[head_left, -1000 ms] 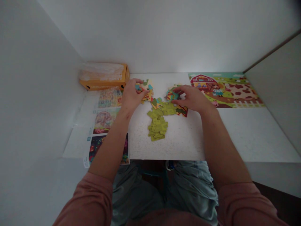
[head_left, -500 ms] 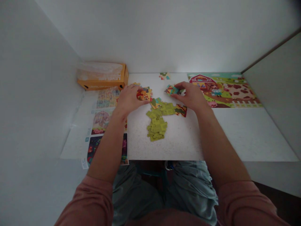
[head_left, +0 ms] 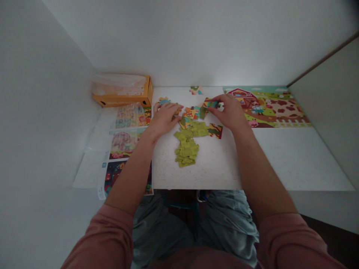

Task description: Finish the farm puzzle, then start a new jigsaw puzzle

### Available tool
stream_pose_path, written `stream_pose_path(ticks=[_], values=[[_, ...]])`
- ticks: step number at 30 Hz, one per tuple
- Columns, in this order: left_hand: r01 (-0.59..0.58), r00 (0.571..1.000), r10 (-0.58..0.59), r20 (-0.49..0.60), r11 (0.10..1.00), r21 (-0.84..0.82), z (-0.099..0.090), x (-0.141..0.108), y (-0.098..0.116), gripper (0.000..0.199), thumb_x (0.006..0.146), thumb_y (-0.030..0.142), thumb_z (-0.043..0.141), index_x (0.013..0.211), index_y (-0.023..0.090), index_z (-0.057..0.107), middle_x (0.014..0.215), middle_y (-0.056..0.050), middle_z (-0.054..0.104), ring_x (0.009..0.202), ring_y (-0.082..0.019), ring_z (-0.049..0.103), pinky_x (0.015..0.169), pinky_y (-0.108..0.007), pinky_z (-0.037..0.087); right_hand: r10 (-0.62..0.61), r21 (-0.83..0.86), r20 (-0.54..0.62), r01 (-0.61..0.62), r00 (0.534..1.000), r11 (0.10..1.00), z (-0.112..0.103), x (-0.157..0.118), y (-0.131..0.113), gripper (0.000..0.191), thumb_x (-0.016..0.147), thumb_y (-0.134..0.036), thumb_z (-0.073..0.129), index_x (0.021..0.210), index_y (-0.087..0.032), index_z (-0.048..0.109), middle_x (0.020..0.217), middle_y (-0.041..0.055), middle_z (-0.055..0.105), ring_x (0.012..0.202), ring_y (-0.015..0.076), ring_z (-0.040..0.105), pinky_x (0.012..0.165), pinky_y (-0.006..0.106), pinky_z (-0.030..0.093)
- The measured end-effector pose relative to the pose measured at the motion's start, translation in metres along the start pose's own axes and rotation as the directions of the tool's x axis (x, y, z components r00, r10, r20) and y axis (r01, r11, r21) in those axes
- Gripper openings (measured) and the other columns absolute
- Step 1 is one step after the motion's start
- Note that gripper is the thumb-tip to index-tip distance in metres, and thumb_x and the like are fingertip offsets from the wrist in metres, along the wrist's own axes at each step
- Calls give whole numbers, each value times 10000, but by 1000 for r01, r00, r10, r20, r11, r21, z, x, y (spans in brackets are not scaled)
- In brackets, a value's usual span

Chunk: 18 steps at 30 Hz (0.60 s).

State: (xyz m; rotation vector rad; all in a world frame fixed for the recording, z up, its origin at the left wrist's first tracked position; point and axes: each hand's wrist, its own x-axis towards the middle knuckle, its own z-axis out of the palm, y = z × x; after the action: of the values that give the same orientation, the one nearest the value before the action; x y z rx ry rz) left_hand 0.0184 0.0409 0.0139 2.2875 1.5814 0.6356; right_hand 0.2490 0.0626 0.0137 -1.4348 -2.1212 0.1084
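Observation:
My left hand (head_left: 165,118) lies over a few puzzle pieces, its fingers spread and slightly bent. A blue and yellow puzzle piece (head_left: 163,101) shows beyond its fingertips, and part of an orange one (head_left: 177,112) shows between thumb and index finger. My right hand (head_left: 227,110) pinches a striped, colourful puzzle piece (head_left: 209,103) between thumb and fingers. Between the hands lie picture-side-up orange pieces (head_left: 192,112) and a green one (head_left: 203,112). Closer to me is a heap of pieces with green backs (head_left: 187,147). A dark red and green piece (head_left: 215,130) lies right of it.
An orange box (head_left: 123,101) with plastic wrap stands at the back left. Printed picture sheets (head_left: 120,145) lie along the left. A farm picture (head_left: 269,106) lies at the right. One piece (head_left: 196,90) sits by the back wall (head_left: 185,45). The white table (head_left: 196,179) ends before my lap.
My left hand has shifted right and its fingers have spread. Orange pieces now lie further right, between the hands. My right hand has tilted its piece and raised it slightly.

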Motion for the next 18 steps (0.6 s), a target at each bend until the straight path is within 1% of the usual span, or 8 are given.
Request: stream_pose_path(ticks=[3,7,10,14,18], values=[[-5,997,12,-70,995,104,-1,-2,-12,356,708,269,427,1060,250,384,1116,-28,364,1038,-213,266,846,-392,164,-15,-44,24,17,1000,999,2,-1,-2,258,721,-312,411,947,-201,462,968,59,450,897,211,382,769,372,281],[10,997,2,-75,986,164,-4,-4,-24,371,684,263,442,1051,240,392,1118,-39,345,1034,-227,260,840,-397,175,-115,-32,118,120,986,992,2,-2,-17,298,725,-364,392,989,-238,451,1021,36,430,937,221,359,781,401,252],[18,997,-5,-76,985,170,-7,-5,-27,354,655,250,467,1006,235,428,1081,-43,365,1022,-235,267,841,-402,180,-202,9,212,205,956,979,3,-3,-25,320,722,-387,392,1021,-282,433,1074,6,403,991,224,316,803,416,219],[89,995,-80,-65,985,150,-11,-4,-30,411,618,253,506,1017,206,416,1045,-65,367,994,-241,292,836,-390,211,-238,31,292,240,926,970,5,-3,-29,291,738,-383,364,1016,-336,435,1090,-31,397,1027,218,281,824,430,179],[161,979,-142,-149,978,130,-10,-3,-29,446,638,272,497,1056,184,368,1057,-77,337,993,-231,288,844,-376,217,-266,63,358,261,895,963,5,-3,-32,267,751,-362,352,997,-342,454,1081,-40,409,1017,213,299,816,429,189]])
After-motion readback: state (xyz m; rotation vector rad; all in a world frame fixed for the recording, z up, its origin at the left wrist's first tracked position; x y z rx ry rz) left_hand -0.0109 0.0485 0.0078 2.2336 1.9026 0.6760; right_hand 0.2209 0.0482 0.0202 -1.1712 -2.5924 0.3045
